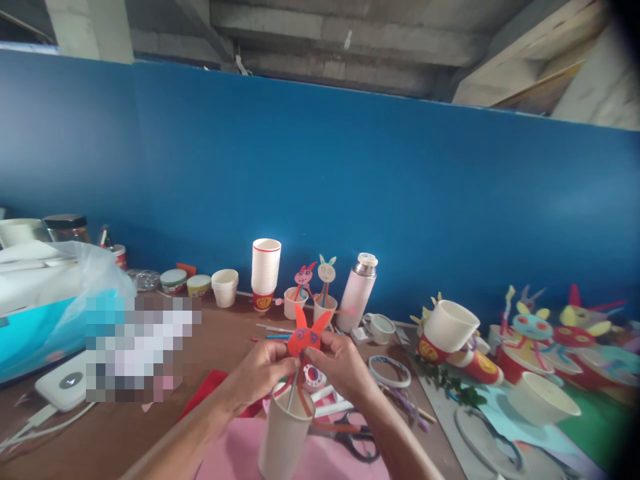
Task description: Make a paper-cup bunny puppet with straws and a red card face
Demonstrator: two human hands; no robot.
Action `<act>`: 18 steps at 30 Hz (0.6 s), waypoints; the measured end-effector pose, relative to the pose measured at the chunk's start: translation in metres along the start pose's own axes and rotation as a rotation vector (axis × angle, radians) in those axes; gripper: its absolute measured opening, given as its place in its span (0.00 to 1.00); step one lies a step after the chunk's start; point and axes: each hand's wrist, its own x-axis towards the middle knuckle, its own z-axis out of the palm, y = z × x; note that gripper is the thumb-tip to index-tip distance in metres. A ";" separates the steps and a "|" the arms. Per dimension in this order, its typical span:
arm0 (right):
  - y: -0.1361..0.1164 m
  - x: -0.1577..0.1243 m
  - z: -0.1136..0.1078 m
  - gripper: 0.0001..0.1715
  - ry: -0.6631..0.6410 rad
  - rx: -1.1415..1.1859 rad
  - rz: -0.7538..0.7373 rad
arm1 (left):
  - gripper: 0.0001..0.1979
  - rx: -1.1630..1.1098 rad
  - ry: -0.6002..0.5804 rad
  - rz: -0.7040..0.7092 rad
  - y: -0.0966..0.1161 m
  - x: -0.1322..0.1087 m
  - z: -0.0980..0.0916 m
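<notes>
An orange paper rabbit head (303, 339) with long ears and a drawn face is pinched between both my hands. My left hand (263, 370) grips its left edge with thumb and fingers. On the opposite edge, my right hand (343, 363) is closed in the same way. Beneath the head, a thin stick and orange-brown strips run down into a white paper cup (287, 433), which stands upright on pink paper (227, 447). Black-bladed scissors (357, 437) lie beside the cup, partly hidden by my right forearm.
Behind my hands stand a tall cup stack (266, 267), two finished paper figures in cups and a pink thermos (356, 293). Tape rolls (390, 371) and more cup figures (533, 333) crowd the right. A plastic bag (65, 287) and white power bank (67, 381) lie left. A blue partition (320, 167) closes the back.
</notes>
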 end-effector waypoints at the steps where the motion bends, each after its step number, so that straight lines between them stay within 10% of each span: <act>1: -0.001 0.000 0.000 0.12 -0.008 -0.002 0.000 | 0.13 -0.018 -0.005 -0.006 0.000 0.000 0.000; 12: -0.005 -0.008 -0.009 0.21 -0.013 0.093 0.041 | 0.13 0.032 0.068 0.009 0.003 -0.002 0.000; 16: -0.023 -0.050 -0.027 0.20 0.034 -0.014 0.124 | 0.12 0.104 0.091 0.030 0.006 -0.003 -0.004; 18: -0.032 -0.088 -0.033 0.16 -0.155 -0.090 0.256 | 0.14 0.122 0.085 0.022 0.009 -0.005 -0.007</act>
